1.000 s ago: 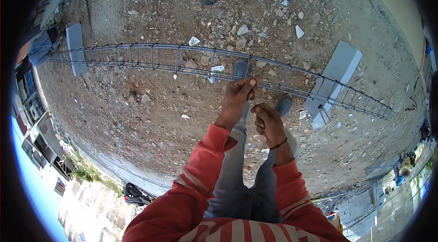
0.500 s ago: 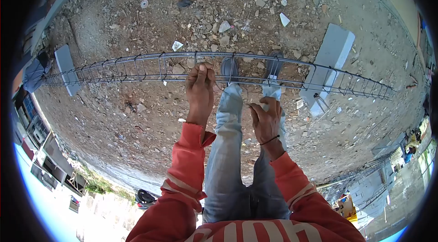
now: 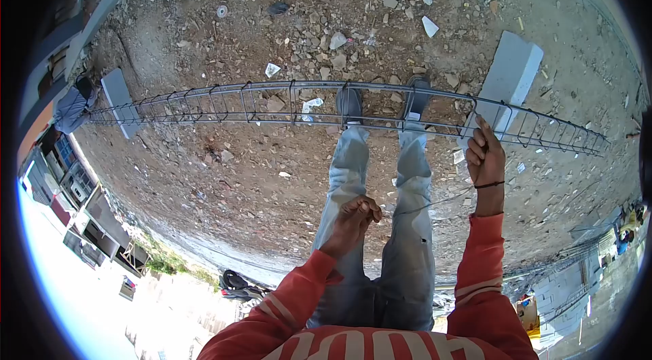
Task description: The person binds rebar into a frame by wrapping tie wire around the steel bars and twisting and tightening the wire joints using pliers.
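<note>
A long rebar cage [image 3: 318, 121] of thin bars and square stirrups stretches across the view in front of my feet. My left hand [image 3: 352, 225] is closed above my thigh, with thin wire [image 3: 424, 208] trailing from its fingers to the right. Farther right, my right hand [image 3: 485, 159] is raised at the near side of the cage. Its index finger reaches up toward the bars and the other fingers are curled. What these curled fingers hold, if anything, is hidden.
A grey block [image 3: 509, 71] lies under the cage at right, another grey slab [image 3: 119, 98] at left. Rubble and stone chips cover the dirt ground. My shoes [image 3: 418, 96] stand by the cage. Dark cloth [image 3: 73, 105] sits at its left end; a person [image 3: 623, 241] is far right.
My left hand has left the cage and come down toward my lap with the wire. My right hand has moved up and right to the cage beside the grey block.
</note>
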Demonstrator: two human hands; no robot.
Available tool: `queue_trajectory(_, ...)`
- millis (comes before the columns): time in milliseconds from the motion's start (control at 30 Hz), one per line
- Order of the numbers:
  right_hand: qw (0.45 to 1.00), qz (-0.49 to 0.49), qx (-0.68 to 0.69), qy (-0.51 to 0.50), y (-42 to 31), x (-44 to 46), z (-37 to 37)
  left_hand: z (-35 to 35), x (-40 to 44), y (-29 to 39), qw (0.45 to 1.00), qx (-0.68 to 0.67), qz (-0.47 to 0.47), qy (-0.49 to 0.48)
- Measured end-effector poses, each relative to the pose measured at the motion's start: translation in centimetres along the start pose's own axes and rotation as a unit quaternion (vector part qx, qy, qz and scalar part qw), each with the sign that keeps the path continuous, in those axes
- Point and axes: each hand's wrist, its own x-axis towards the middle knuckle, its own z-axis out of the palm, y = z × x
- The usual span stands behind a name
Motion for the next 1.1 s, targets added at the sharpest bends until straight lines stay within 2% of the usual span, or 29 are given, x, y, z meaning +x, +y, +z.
queue_trajectory(67, 1.0, 0.008, -0.014, 0.016, -0.5, -0.8, -1.2, 0.3, 1.6, 1.1, 0.999, -0.025, -0.009, -0.019)
queue_trajectory(100, 0.999, 0.015, -0.033, 0.03, -0.9, -1.3, -1.9, 0.8, 3.1, 2.7, 0.986, 0.159, -0.048, -0.016)
queue_trajectory(133, 0.997, 0.016, -0.041, 0.064, -1.5, -1.7, -2.8, 1.0, 4.8, 4.1, 0.938, 0.337, -0.083, -0.014)
queue_trajectory(167, 0.997, 0.014, -0.038, 0.068, -2.1, -2.3, -3.9, 0.5, 6.4, 5.4, 0.875, 0.482, -0.029, -0.033)
queue_trajectory(200, 0.992, 0.001, -0.06, 0.108, -2.7, -3.1, -5.3, -0.1, 8.2, 6.3, 0.763, 0.645, 0.033, -0.014)
queue_trajectory(233, 0.986, -0.01, -0.082, 0.148, -3.1, -4.0, -6.6, -1.8, 10.7, 6.0, 0.675, 0.723, 0.147, -0.003)
queue_trajectory(267, 0.98, 0.004, -0.1, 0.173, -3.6, -5.2, -7.4, -1.8, 13.6, 6.6, 0.639, 0.745, 0.193, -0.002)
queue_trajectory(333, 0.974, 0.013, -0.129, 0.186, -4.4, -8.2, -9.9, -1.1, 19.5, 6.2, 0.593, 0.776, 0.215, -0.009)
queue_trajectory(400, 0.943, -0.021, -0.223, 0.246, -5.9, -11.4, -11.8, -0.8, 24.4, 4.6, 0.552, 0.803, 0.225, -0.007)
queue_trajectory(433, 0.913, -0.046, -0.298, 0.275, -6.8, -13.0, -12.9, -1.2, 26.7, 4.0, 0.554, 0.802, 0.223, -0.008)
queue_trajectory(467, 0.865, -0.082, -0.399, 0.292, -7.5, -14.3, -14.7, -1.7, 29.1, 3.4, 0.514, 0.833, 0.202, -0.037)
queue_trajectory(500, 0.778, -0.156, -0.543, 0.275, -7.9, -15.3, -17.9, -2.0, 31.1, 3.0, 0.471, 0.861, 0.182, -0.066)
queue_trajectory(533, 0.749, -0.187, -0.582, 0.256, -8.1, -15.7, -16.8, -1.7, 32.6, 3.0, 0.472, 0.86, 0.18, -0.069)
queue_trajectory(567, 0.717, -0.216, -0.619, 0.236, -7.9, -16.3, -15.5, -1.6, 33.7, 3.2, 0.463, 0.871, 0.137, -0.088)
queue_trajectory(600, 0.771, -0.154, -0.575, 0.228, -7.3, -16.6, -13.6, -1.3, 34.5, 3.5, 0.451, 0.881, 0.094, -0.106)
queue_trajectory(633, 0.819, -0.092, -0.523, 0.218, -6.4, -16.5, -11.9, -1.3, 35.0, 3.7, 0.448, 0.883, 0.092, -0.11)
queue_trajectory(667, 0.856, -0.029, -0.48, 0.188, -5.3, -16.0, -11.1, -1.0, 35.4, 4.1, 0.485, 0.863, 0.033, -0.14)
queue_trajectory(700, 0.856, -0.018, -0.49, 0.164, -3.1, -15.1, -11.1, -0.8, 35.6, 4.5, 0.519, 0.838, -0.025, -0.168)
queue_trajectory(733, 0.879, -0.005, -0.459, 0.131, -1.0, -14.0, -11.1, -0.9, 35.6, 4.6, 0.513, 0.842, -0.023, -0.167)
queue_trajectory(800, 0.906, 0.026, -0.413, 0.094, 4.6, -11.6, -11.0, -1.5, 35.2, 4.1, 0.579, 0.805, -0.024, -0.127)
queue_trajectory(833, 0.936, 0.049, -0.339, 0.081, 7.5, -10.5, -11.1, -1.3, 34.9, 3.8, 0.572, 0.81, -0.025, -0.129)
queue_trajectory(900, 0.956, 0.116, -0.257, 0.079, 10.7, -8.4, -9.2, -0.9, 34.1, 3.0, 0.573, 0.817, 0.004, -0.068)
queue_trajectory(933, 0.973, 0.113, -0.181, 0.082, 12.7, -7.3, -8.7, -1.0, 34.2, 3.2, 0.568, 0.82, 0.002, -0.069)
queue_trajectory(1000, 0.994, 0.033, -0.095, 0.045, 15.7, -5.3, -6.4, -1.0, 34.5, 3.4, 0.598, 0.799, -0.02, -0.063)
queue_trajectory(1067, 0.992, 0.049, -0.101, 0.061, 16.8, -2.6, -4.8, -1.0, 35.5, 3.6, 0.614, 0.785, -0.05, -0.067)
queue_trajectory(1100, 0.98, -0.018, -0.176, 0.088, 18.3, -0.6, -5.1, -1.1, 36.0, 3.7, 0.632, 0.768, -0.082, -0.066)
